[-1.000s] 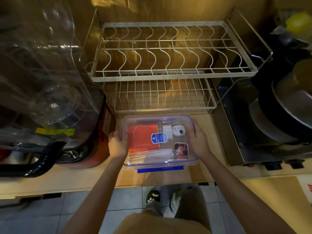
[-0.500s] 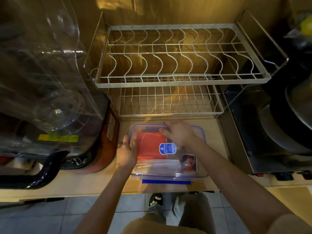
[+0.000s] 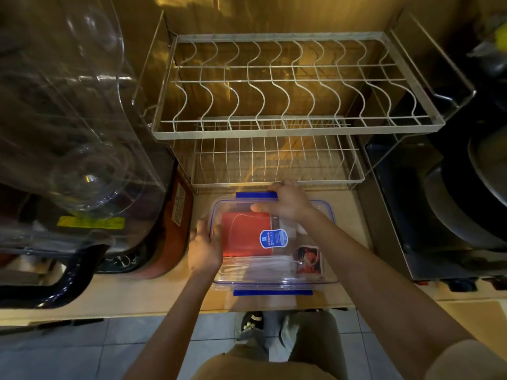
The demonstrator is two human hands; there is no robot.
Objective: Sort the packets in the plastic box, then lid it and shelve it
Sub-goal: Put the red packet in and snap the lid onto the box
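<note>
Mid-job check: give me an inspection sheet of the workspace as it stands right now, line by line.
Surface: pale counter, box near its front edge.
Job's things: plastic box lidded; red packet, small printed packet inside; far blue latch, near blue latch.
Clutter: nothing seen loose.
Grippers: left hand on the box's left side; right hand at far latch.
Cables: nothing seen.
Surroundings: empty dish rack behind; clear appliance left; pans right.

Clear lidded plastic box (image 3: 274, 275) flat on counter, red packet (image 3: 241, 234) inside, perhaps unlatched.
</note>
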